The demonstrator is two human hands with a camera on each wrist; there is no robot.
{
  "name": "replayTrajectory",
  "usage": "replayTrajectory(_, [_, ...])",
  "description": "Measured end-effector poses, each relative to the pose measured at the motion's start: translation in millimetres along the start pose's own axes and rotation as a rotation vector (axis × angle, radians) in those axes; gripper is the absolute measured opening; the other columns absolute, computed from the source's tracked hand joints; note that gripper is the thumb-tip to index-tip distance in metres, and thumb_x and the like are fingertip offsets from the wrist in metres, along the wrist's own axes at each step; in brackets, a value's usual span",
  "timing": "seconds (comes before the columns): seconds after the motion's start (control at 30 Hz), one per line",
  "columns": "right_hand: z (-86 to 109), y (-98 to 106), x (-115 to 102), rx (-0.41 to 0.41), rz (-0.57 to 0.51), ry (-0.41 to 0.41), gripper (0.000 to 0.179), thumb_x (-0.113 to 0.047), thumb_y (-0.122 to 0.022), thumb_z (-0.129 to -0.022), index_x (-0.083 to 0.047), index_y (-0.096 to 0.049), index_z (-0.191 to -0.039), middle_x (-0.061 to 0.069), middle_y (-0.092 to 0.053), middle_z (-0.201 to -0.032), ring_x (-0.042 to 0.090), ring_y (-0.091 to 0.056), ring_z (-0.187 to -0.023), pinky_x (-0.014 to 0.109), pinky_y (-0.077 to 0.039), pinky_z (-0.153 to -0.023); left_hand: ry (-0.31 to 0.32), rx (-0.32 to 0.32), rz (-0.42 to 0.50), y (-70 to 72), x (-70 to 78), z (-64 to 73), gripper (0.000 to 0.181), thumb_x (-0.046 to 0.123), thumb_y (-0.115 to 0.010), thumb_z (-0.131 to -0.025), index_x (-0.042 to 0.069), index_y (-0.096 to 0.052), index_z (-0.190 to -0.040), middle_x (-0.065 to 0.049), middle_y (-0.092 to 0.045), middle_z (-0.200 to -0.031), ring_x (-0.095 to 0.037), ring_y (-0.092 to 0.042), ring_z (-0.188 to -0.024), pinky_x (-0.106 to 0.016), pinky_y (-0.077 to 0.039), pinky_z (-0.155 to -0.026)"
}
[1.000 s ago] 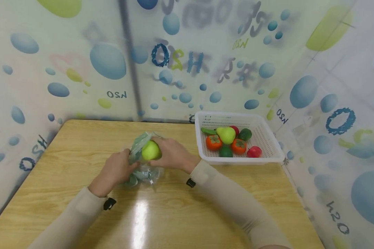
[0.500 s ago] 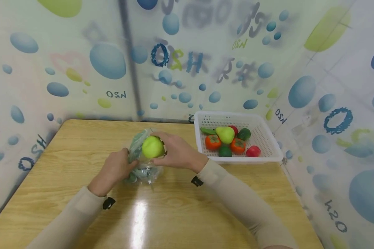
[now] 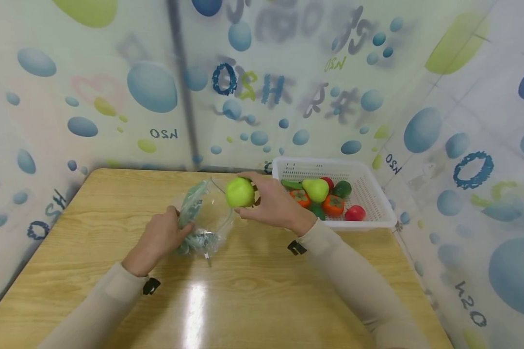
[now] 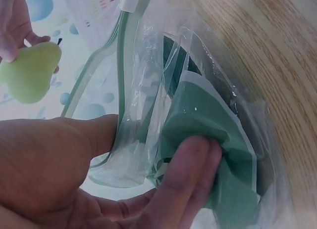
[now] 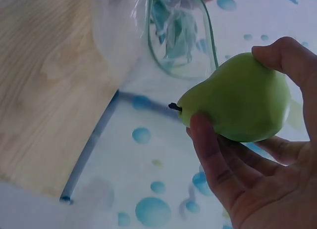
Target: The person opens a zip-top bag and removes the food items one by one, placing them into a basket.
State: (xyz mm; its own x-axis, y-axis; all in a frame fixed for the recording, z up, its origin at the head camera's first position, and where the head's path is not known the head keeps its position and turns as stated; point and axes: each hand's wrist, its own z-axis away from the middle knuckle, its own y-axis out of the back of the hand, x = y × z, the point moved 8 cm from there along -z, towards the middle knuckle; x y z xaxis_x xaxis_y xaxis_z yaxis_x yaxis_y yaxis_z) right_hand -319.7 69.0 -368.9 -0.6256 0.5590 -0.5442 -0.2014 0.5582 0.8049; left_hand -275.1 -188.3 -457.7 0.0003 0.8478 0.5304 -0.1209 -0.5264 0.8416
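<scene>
A green pear [image 3: 239, 192] is held between the thumb and fingers of my right hand [image 3: 276, 202], in the air just right of a clear zip bag [image 3: 211, 215]. Its dark stem [image 5: 175, 107] points toward the bag in the right wrist view. My left hand [image 3: 161, 237] grips the bag's left side, thumb on one face and fingers on the green printed part [image 4: 208, 120]. The bag's green-edged mouth [image 4: 120, 70] gapes open toward the pear. Nothing but folds of film can be made out inside the bag.
At the back right of the wooden table [image 3: 126, 203] stands a white basket [image 3: 380, 206]. It holds another pear [image 3: 316, 190], orange persimmons [image 3: 334, 205], a red fruit [image 3: 355, 213] and several green items. A patterned wall [image 3: 253, 111] rises right behind the table.
My right hand has carried the pear from the bag's mouth to the right and slightly up, clear of the bag. The left hand stays on the bag, whose opening now shows.
</scene>
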Motion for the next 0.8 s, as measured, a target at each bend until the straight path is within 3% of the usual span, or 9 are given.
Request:
replayTrajectory(0.2, [11.1, 29.6, 24.4, 0.076, 0.019, -0.037, 0.077, -0.027, -0.094, -0.1, -0.013, -0.056, -0.165, 0.014, -0.075, -0.143, 0.03, -0.079, -0.114, 0.041, -0.07, -0.09, -0.007, -0.003, 0.014, 0.0, -3.1, 0.0, 0.054, 0.032, -0.074, -0.114, -0.016, -0.056, -0.127, -0.025, -0.07, -0.091, -0.029, -0.069, -0.073, -0.039, -0.056, -0.058])
replayTrajectory(0.37, [21.5, 52.7, 52.6, 0.095, 0.035, -0.133, 0.078, -0.028, -0.092, -0.101, -0.009, -0.054, -0.166, 0.019, -0.075, -0.144, 0.037, -0.08, -0.117, 0.05, -0.071, -0.091, -0.011, -0.004, 0.018, -1.2, -4.7, 0.1, 0.053, 0.032, -0.075, -0.114, -0.016, -0.056, -0.127, -0.025, -0.071, -0.091, -0.029, -0.069, -0.073, -0.038, -0.056, -0.058])
replayTrajectory(0.57, [30.5, 70.6, 91.3, 0.058, 0.068, -0.329, 0.077, -0.035, -0.089, -0.102, -0.01, -0.049, -0.164, 0.024, -0.077, -0.136, 0.04, -0.079, -0.121, 0.054, -0.069, -0.099, -0.027, 0.002, 0.017, -2.0, -4.3, 0.3, 0.053, 0.031, -0.075, -0.114, -0.017, -0.057, -0.128, -0.024, -0.072, -0.09, -0.027, -0.067, -0.072, -0.037, -0.055, -0.058])
replayTrajectory(0.8, [30.0, 79.1, 132.7, -0.025, 0.044, -0.507, 0.083, -0.049, -0.081, -0.106, -0.008, -0.041, -0.167, 0.029, -0.066, -0.153, 0.039, -0.073, -0.119, 0.051, -0.063, -0.102, -0.041, 0.011, 0.01, -1.0, -2.6, 1.6, 0.053, 0.03, -0.075, -0.113, -0.018, -0.058, -0.128, -0.024, -0.073, -0.09, -0.027, -0.067, -0.071, -0.037, -0.054, -0.058])
